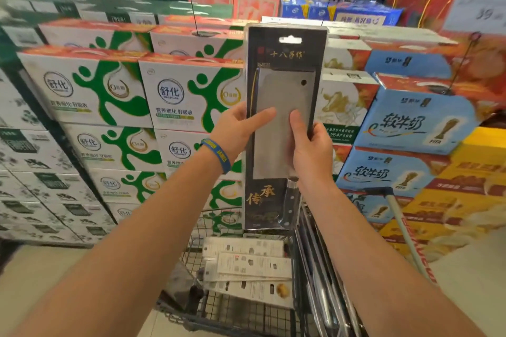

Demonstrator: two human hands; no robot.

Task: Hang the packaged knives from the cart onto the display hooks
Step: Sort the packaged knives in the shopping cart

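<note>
Both hands hold a packaged cleaver [284, 85] upright at arm's length in a supermarket aisle. The left hand [238, 128], a blue wristband [217, 154] at its wrist, grips the left edge of the pack with the thumb laid across the front. The right hand [310, 148] grips the right edge at about the same height, its thumb also pressed on the clear cover. The fingers behind the pack are hidden.

The pack's long axis runs straight up and down. Its hang slot [290, 40] is at the top end, well above both hands, and the knife's handle points down past the wrists. Neither hand is plainly nearer the slot than the other.

Below the hands and forearms stands the wire cart [246, 312], with more packaged knives [246, 262] lying flat in it, printed backs up. Beyond the hands rise stacked milk cartons [109, 90], green and white to the left and blue to the right.

No display hooks show in this view, so which way they lie from the hands cannot be told. The next move likely means leading with the slot end, keeping the pack upright so that the slot meets a hook squarely.
</note>
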